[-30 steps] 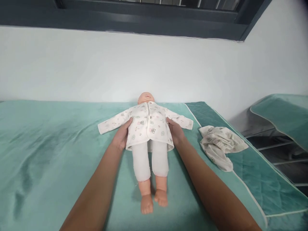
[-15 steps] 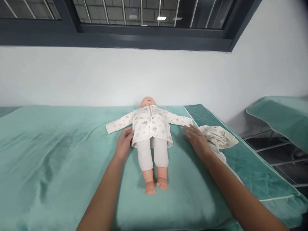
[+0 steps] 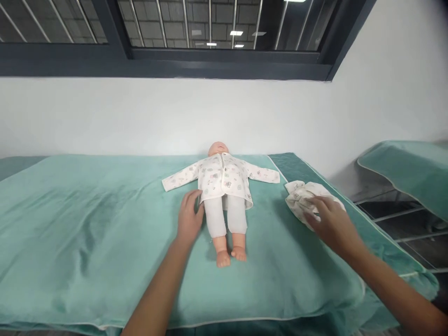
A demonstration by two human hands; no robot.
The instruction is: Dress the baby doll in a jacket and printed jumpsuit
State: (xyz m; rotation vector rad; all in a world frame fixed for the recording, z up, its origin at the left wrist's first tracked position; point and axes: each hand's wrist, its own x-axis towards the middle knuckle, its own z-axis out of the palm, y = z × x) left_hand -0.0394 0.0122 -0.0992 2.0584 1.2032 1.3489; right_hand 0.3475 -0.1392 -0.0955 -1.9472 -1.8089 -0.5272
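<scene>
A baby doll (image 3: 219, 149) lies on its back on the green bedding, head toward the wall, feet toward me. It wears a white printed jacket (image 3: 224, 177) with both sleeves spread out, and white leggings (image 3: 237, 214); its feet are bare. My left hand (image 3: 190, 217) rests beside the jacket's lower left edge, thumb and fingers apart, fingertips at the hem. To the right, my right hand (image 3: 331, 224) is over a crumpled white printed garment (image 3: 297, 198), its fingers parted and lightly curved at the cloth. Part of that garment is hidden under the hand.
Green bedding (image 3: 115, 261) covers the bed, with a darker quilted strip (image 3: 285, 161) at the right. A white wall (image 3: 157, 116) and a dark window frame (image 3: 217, 65) stand behind. Off the right side are a metal rack (image 3: 402, 214) and another green cover (image 3: 413, 168).
My right hand has moved right, from near the jacket sleeve to the crumpled garment. That garment looks more bunched. My left hand stays by the jacket hem. The view has shifted slightly.
</scene>
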